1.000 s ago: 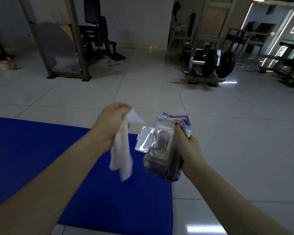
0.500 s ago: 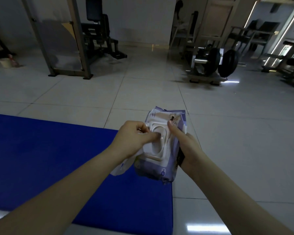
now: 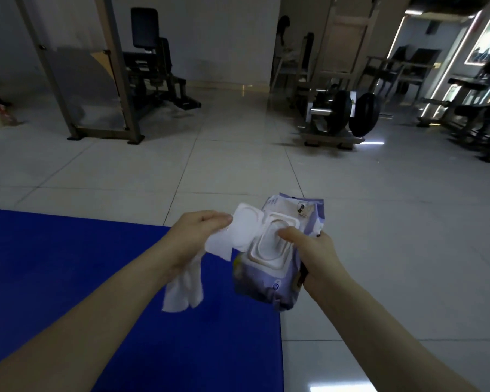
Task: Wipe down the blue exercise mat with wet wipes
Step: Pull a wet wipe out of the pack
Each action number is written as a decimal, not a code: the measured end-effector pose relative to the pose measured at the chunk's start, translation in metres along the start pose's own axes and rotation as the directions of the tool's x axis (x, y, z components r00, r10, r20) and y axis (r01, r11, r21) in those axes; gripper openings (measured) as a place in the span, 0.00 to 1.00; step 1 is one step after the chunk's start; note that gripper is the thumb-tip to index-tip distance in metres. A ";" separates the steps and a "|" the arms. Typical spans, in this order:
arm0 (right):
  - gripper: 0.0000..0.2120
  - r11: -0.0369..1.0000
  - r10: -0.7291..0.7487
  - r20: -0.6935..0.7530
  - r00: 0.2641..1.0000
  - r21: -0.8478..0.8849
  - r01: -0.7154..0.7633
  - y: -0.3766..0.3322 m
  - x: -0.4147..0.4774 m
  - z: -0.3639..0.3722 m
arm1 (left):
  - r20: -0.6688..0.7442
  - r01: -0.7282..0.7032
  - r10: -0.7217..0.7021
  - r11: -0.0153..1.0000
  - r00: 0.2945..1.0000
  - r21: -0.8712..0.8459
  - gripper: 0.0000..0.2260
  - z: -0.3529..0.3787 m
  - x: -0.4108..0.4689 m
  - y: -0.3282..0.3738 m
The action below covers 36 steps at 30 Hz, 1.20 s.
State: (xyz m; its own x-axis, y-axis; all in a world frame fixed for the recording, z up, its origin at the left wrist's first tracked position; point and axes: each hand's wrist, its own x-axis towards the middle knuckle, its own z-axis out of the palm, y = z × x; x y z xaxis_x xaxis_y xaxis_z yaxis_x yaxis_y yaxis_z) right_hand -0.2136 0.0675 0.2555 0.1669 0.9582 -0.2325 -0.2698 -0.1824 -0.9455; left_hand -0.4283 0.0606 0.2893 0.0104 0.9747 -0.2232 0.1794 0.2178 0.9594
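Note:
The blue exercise mat (image 3: 68, 278) lies on the tiled floor at the lower left, and its right edge runs under my hands. My left hand (image 3: 198, 230) holds a crumpled white wet wipe (image 3: 184, 284) that hangs down over the mat. My right hand (image 3: 317, 256) grips the purple-and-white wipes pack (image 3: 266, 281) from its right side. The thumb rests on the pack's white plastic opening. The flip lid (image 3: 248, 222) stands open to the left, close to my left fingertips.
Grey floor tiles stretch ahead and to the right. A metal rack frame (image 3: 116, 80) and a black bench machine (image 3: 153, 66) stand at the back left. Weight plates on a stand (image 3: 351, 114) sit at the back right, with more machines (image 3: 478, 108) beyond.
My left hand went to the pack's lid, then drew back left with the wipe. The lid shows open again. My right hand kept hold of the pack.

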 end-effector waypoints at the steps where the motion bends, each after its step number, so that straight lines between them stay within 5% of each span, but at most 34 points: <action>1: 0.14 1.000 0.003 -0.007 1.000 0.022 -0.003 0.001 0.000 -0.002 | 0.043 0.004 -0.002 0.999 0.999 -0.033 0.14 -0.001 -0.004 0.002; 7: 0.14 0.991 0.010 0.110 0.994 0.129 -0.024 0.000 -0.003 0.005 | 0.156 -0.045 0.029 0.994 0.987 0.098 0.17 0.011 -0.009 0.004; 11: 0.19 0.990 0.049 0.269 0.962 0.114 -0.082 -0.007 -0.008 0.010 | 0.070 0.031 -0.057 0.943 0.996 0.333 0.20 0.014 -0.006 -0.001; 16: 0.19 0.997 -0.080 0.345 0.935 0.024 0.077 -0.005 -0.014 0.005 | 0.303 0.126 -0.155 0.986 0.940 0.113 0.26 0.007 -0.002 -0.006; 27: 0.27 0.961 -0.278 0.259 0.925 0.068 0.270 -0.064 -0.047 -0.025 | 0.088 -0.138 0.148 0.984 0.985 -0.114 0.18 0.059 -0.030 0.049; 30: 0.33 0.935 -0.351 0.133 0.927 -0.006 0.354 -0.092 -0.065 -0.064 | 0.131 -0.216 0.221 0.975 0.967 -0.045 0.18 0.100 -0.042 0.083; 36: 0.24 0.885 -0.464 -0.172 0.869 -0.059 0.461 -0.129 -0.096 -0.180 | 0.347 -0.271 0.233 0.960 0.908 0.063 0.17 0.225 -0.056 0.127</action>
State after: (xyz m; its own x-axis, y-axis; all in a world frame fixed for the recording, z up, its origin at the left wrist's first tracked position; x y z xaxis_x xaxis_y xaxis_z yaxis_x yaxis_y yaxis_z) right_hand -0.0236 -0.0404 0.3591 0.4330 0.8795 0.1975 -0.1058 0.2672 -0.9578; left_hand -0.1853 0.0227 0.3846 0.3929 0.9187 -0.0387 0.2317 -0.0582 0.9711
